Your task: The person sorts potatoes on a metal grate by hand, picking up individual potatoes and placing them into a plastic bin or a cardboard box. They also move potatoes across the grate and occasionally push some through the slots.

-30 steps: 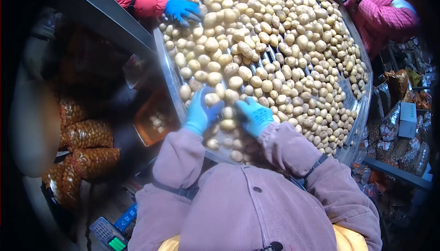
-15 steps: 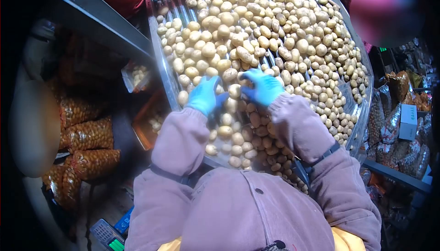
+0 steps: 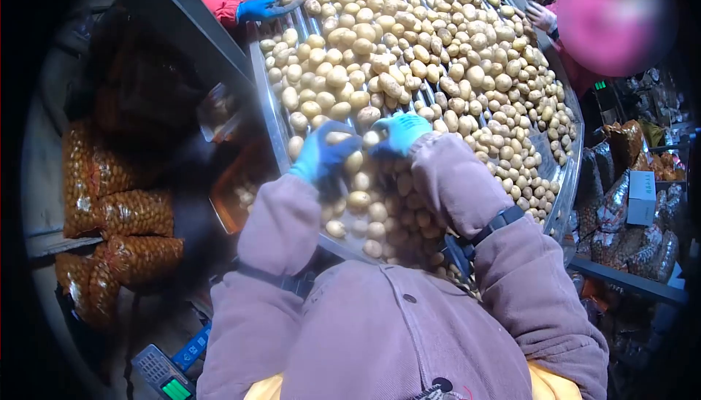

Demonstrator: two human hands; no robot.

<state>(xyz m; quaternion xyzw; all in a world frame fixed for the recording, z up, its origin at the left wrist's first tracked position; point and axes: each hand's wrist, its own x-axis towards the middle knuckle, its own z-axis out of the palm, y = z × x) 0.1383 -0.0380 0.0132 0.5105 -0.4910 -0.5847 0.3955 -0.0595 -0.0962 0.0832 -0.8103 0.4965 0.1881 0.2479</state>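
Note:
Many pale yellow potatoes [image 3: 475,77] cover a sloping metal table with bars or rollers. Over its near left part, my left hand [image 3: 321,155], in a light and dark blue glove, is closed around a potato [image 3: 337,138]. My right hand [image 3: 400,134], gloved the same way, faces it a short distance to the right. Its fingers are curled against another potato [image 3: 371,139]. Below and between the hands, more potatoes [image 3: 358,201] lie toward my body, some of them blurred or in shadow.
A co-worker's gloved hand [image 3: 264,9] reaches in at the upper left. Another person in pink has a hand [image 3: 542,17] at the far right edge. Net sacks of potatoes [image 3: 137,214] are stacked left, beside an orange crate [image 3: 228,206]. A white box [image 3: 642,197] and bags stand right.
My hands have come closer together, and their fingers have closed on potatoes. The co-worker's hand at upper left has moved down over the table. The view has shifted slightly.

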